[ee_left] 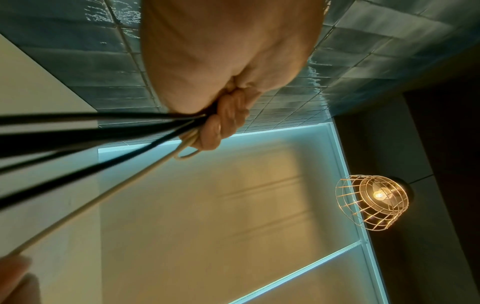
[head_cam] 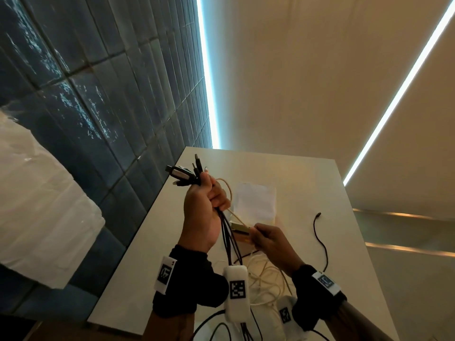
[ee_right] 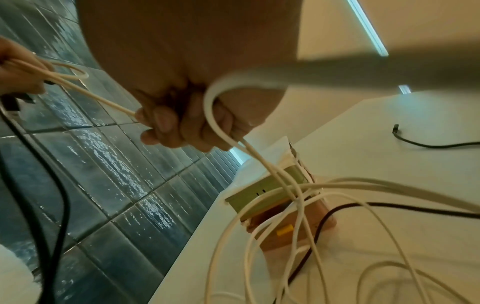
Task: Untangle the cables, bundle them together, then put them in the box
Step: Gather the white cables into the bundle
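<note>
Cables fill both hands above the pale table point(head_cam: 307, 183). The left hand point(head_cam: 200, 212) is raised in a tight fist, its grip closed round a bunch of black cables point(head_cam: 230, 242) whose plug ends point(head_cam: 187, 172) stick up out of the top of the fist, while the cords hang down past the wrist toward the table's near edge. A cream cable point(head_cam: 227, 193) also passes through this fist and forms a small loop just beside the knuckles. From there it runs down to the right hand point(head_cam: 267, 238), which is lower and nearer the body; the right wrist view shows its fingers point(ee_right: 166, 123) curled round the cream cable point(ee_right: 98, 98), and a thicker white cable point(ee_right: 221, 115) bends round the same fingers and trails off below.

Under the right hand a heap of white and cream cords point(ee_right: 298, 236) lies loosely tangled on the table, crossed by a black one. The box point(ee_right: 275, 203), a small cardboard carton with its flaps up, stands on the table under the hands, with several of these cords draped over it. A white sheet of paper point(head_cam: 254, 201) lies beyond it. One thin black cable point(head_cam: 321, 239) rests by itself on the table, well apart to the right. Glossy dark blue tiles point(head_cam: 98, 94) cover the wall on the left.
</note>
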Motion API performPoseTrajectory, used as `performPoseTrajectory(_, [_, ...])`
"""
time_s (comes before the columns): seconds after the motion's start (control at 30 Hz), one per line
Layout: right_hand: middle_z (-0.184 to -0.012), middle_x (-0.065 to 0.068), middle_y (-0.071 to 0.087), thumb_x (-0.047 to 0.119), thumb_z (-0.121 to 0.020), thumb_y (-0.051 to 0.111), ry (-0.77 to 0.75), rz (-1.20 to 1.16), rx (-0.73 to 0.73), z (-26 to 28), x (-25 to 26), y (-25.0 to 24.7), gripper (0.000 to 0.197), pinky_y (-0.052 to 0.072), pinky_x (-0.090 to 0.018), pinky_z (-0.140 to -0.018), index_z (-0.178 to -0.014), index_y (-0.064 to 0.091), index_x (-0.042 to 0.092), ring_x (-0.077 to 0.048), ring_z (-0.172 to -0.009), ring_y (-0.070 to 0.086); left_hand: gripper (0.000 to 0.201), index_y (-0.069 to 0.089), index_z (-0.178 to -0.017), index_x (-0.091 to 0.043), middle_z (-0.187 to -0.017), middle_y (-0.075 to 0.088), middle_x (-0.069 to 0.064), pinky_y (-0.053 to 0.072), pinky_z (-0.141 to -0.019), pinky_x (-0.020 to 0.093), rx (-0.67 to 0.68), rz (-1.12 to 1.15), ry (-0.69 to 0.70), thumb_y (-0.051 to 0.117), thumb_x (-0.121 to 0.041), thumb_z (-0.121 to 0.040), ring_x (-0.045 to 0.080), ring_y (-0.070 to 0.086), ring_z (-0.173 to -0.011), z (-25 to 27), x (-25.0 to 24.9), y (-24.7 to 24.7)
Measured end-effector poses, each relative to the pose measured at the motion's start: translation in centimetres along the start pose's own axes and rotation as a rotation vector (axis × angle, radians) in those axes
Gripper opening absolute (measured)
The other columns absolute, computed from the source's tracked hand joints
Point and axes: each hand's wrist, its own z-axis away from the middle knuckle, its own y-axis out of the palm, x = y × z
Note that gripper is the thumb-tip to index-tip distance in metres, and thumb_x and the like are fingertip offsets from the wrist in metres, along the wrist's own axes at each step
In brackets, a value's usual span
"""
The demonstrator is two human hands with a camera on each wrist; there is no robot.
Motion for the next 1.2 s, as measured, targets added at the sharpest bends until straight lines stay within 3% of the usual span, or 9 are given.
performPoseTrajectory(0.13, [-0.057,0.013,0.053,0.011,-0.101,0.048,0.022,0.016,-0.007,-1.0,-0.9,0.7,0.036,0.035,-0.017,-0.057,-0.065,0.053,0.015,-0.004,-0.057,0.041,0.032,0.047,-0.079,-0.013,-0.060,0.027,-0.003,0.025,-0.048,0.024,0.029,-0.001,-0.014,0.033,-0.027,-0.104,0.009,0.024,-0.050,0.2,-0.1,-0.2])
performPoseTrajectory(0.33, [-0.067,-0.004,0.043,0.010,-0.101,0.047,0.098,0.046,0.007,-1.2,-5.5,0.2,0.033,0.033,-0.025,-0.059,-0.068,0.053,0.013,-0.015,-0.062,0.039,0.035,0.045,-0.072,-0.016,-0.055,0.026,-0.006,0.017,-0.047,0.026,0.009,-0.023,0.138,0.032,-0.021,-0.105,0.007,0.020,-0.046,0.4,-1.2,-0.8])
performPoseTrajectory(0.5, [-0.060,0.005,0.048,0.015,-0.096,0.052,0.161,0.216,-0.045,-1.3,-8.4,-0.3,0.034,0.035,-0.034,-0.060,-0.062,0.053,0.018,-0.013,-0.058,0.043,0.036,0.046,-0.071,-0.018,-0.054,0.026,-0.008,0.018,-0.047,0.025,-0.061,-0.036,0.187,0.034,-0.020,-0.105,0.007,0.020,-0.046,0.5,-2.1,-1.1])
performPoseTrajectory(0.6, [-0.060,0.005,0.056,0.014,-0.091,0.060,0.163,0.263,-0.210,-2.1,-6.0,-0.8,0.031,0.040,-0.034,-0.062,-0.061,0.061,0.018,-0.012,-0.059,0.050,0.035,0.045,-0.072,-0.016,-0.052,0.029,-0.007,0.020,-0.046,0.024,-0.081,-0.097,0.147,0.033,-0.021,-0.105,0.007,0.023,-0.045,0.2,-2.0,-1.3])
performPoseTrajectory(0.7, [-0.059,0.004,0.057,0.015,-0.091,0.063,0.076,0.025,-0.309,-2.7,-0.3,-0.9,0.019,0.040,-0.030,-0.055,-0.074,0.070,0.011,-0.014,-0.057,0.048,0.035,0.043,-0.073,-0.015,-0.053,0.036,-0.003,0.023,-0.044,0.024,-0.096,-0.168,0.086,0.031,-0.021,-0.105,0.010,0.031,-0.045,-0.1,-1.2,-1.7])
performPoseTrajectory(0.9, [-0.058,0.004,0.051,0.008,-0.091,0.063,-0.206,-0.133,-0.121,-1.4,9.2,0.3,0.012,0.032,-0.018,-0.047,-0.084,0.069,0.000,-0.009,-0.052,0.039,0.031,0.044,-0.079,-0.013,-0.063,0.066,0.009,0.028,-0.048,0.026,-0.137,-0.292,-0.083,0.031,-0.024,-0.105,0.015,0.042,-0.051,0.1,0.4,-1.1])
performPoseTrajectory(0.97, [-0.060,-0.011,0.051,0.006,-0.092,0.062,-0.246,-0.133,-0.009,-0.6,9.9,1.0,0.012,0.033,-0.020,-0.051,-0.084,0.068,-0.001,-0.017,-0.054,0.040,0.029,0.047,-0.084,-0.012,-0.069,0.070,0.011,0.032,-0.050,0.025,-0.121,-0.239,-0.127,0.032,-0.026,-0.105,0.015,0.045,-0.053,0.2,0.4,-0.7])
performPoseTrajectory(1.1, [-0.071,-0.035,0.047,0.025,-0.087,0.069,-0.163,-0.226,0.102,0.1,8.4,1.3,0.020,0.042,-0.043,-0.070,-0.082,0.070,0.006,-0.029,-0.072,0.047,0.034,0.052,-0.081,-0.010,-0.057,0.055,0.005,0.033,-0.059,0.030,-0.068,-0.041,-0.122,0.032,-0.024,-0.104,0.016,0.042,-0.056,0.5,-0.2,0.2])
performPoseTrajectory(1.2, [-0.068,-0.024,0.048,0.026,-0.091,0.065,-0.083,-0.238,0.084,0.6,6.3,1.0,0.022,0.042,-0.029,-0.062,-0.078,0.071,0.009,-0.023,-0.066,0.046,0.033,0.048,-0.075,-0.015,-0.056,0.039,0.000,0.043,-0.062,0.031,-0.040,0.110,-0.080,0.034,-0.023,-0.103,0.015,0.043,-0.054,0.3,-0.7,0.1])
